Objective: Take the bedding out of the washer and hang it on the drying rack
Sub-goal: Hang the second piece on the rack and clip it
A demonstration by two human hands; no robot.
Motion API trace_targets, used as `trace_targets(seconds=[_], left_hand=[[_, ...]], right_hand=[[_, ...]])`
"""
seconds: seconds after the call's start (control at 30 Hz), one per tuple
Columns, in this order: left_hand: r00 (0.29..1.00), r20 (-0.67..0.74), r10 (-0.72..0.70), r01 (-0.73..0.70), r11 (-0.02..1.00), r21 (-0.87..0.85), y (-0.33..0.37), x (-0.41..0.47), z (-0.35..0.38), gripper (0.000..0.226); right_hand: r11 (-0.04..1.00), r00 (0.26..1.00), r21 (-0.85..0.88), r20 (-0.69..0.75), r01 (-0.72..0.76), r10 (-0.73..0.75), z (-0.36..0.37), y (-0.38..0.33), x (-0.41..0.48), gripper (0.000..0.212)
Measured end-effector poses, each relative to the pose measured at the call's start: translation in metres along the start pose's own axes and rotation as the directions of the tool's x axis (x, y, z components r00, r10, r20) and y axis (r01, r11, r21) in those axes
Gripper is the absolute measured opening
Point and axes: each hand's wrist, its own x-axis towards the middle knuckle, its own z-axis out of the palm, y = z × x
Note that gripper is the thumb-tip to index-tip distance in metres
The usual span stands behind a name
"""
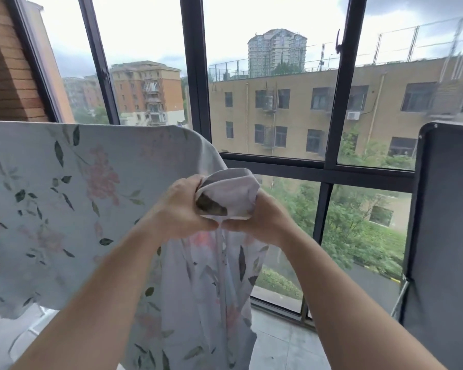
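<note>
A pale sheet printed with green leaves and pink flowers hangs draped over a high bar on the left; the bar itself is hidden under the cloth. Its right end is bunched into a wad at chest height. My left hand and my right hand sit side by side, both closed on that wad. Below my hands the cloth falls in long folds toward the floor. The washer is out of sight.
Dark-framed floor-to-ceiling windows stand right behind the sheet. A dark grey panel or cloth hangs upright at the right edge. A brick wall fills the upper left. Grey floor tiles show below.
</note>
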Motion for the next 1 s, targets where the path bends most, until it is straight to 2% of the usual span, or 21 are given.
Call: trace_targets(seconds=[0.03, 0.07, 0.13, 0.23, 0.33, 0.43, 0.53, 0.6, 0.63, 0.7, 0.77, 0.83, 0.9, 1.0], left_hand=[[0.997, -0.054, 0.049, -0.038, 0.981, 0.19, -0.006, 0.005, 0.003, 0.047], [0.985, -0.136, 0.107, -0.058, 0.946, 0.32, -0.01, 0.01, 0.007, 0.041], [0.94, -0.278, 0.2, -0.089, 0.926, 0.366, -0.013, 0.019, 0.012, 0.024], [0.902, -0.38, 0.203, -0.112, 0.962, 0.248, -0.009, 0.033, 0.011, 0.007], [0.92, -0.38, 0.102, -0.072, 0.993, 0.092, -0.006, 0.049, 0.009, 0.011], [0.929, -0.369, -0.021, -0.005, 0.997, -0.071, -0.005, 0.063, 0.003, 0.019], [0.949, -0.312, -0.033, 0.02, 0.999, -0.045, -0.006, 0.07, -0.002, 0.009], [0.979, -0.204, -0.003, -0.001, 1.0, -0.02, -0.008, 0.073, -0.003, 0.02], [0.988, -0.152, 0.018, -0.017, 1.0, 0.009, -0.009, 0.073, -0.003, 0.03], [0.983, -0.159, 0.098, -0.081, 0.991, 0.11, -0.012, 0.078, -0.001, 0.037], [0.936, -0.277, 0.218, -0.168, 0.967, 0.192, -0.013, 0.082, -0.005, 0.03], [0.888, -0.362, 0.285, -0.206, 0.948, 0.241, -0.016, 0.089, -0.014, 0.028], [0.88, -0.375, 0.291, -0.216, 0.949, 0.23, -0.017, 0.096, -0.025, 0.017], [0.919, -0.354, 0.17, -0.126, 0.981, 0.146, -0.015, 0.103, -0.036, 0.013]], right_hand=[[0.981, 1.0, -0.192, -0.011, 0.01, -0.012, 0.001, 0.004, 0.006, 0.042], [0.957, 0.995, -0.29, -0.077, 0.031, -0.055, 0.001, 0.007, 0.012, 0.029], [0.983, 0.976, -0.178, -0.199, 0.053, -0.088, 0.001, 0.009, 0.022, 0.006], [0.992, 0.974, 0.128, -0.225, 0.015, 0.014, 0.0, 0.003, 0.041, 0.022], [0.978, 0.967, 0.197, -0.254, 0.067, -0.015, -0.001, -0.003, 0.061, 0.038], [0.961, 0.978, 0.237, -0.185, 0.143, -0.099, -0.004, -0.01, 0.078, 0.029], [0.971, 0.989, 0.187, -0.021, 0.147, -0.146, -0.01, -0.008, 0.087, 0.029], [0.978, 0.986, 0.131, -0.073, 0.16, -0.151, -0.013, -0.003, 0.096, 0.016], [0.97, 0.983, 0.182, -0.12, 0.16, -0.139, -0.014, 0.0, 0.102, 0.009], [0.929, 0.984, 0.34, -0.142, 0.147, -0.103, -0.017, 0.002, 0.114, 0.009], [0.872, 0.996, 0.483, -0.075, 0.082, -0.053, -0.02, 0.002, 0.124, 0.025], [0.783, 1.0, 0.621, 0.011, 0.007, -0.018, -0.02, -0.003, 0.136, 0.025], [0.665, 0.997, 0.746, 0.079, -0.048, -0.017, -0.019, -0.007, 0.152, 0.029], [0.541, 0.985, 0.837, 0.15, -0.083, -0.082, -0.012, -0.02, 0.174, 0.042]])
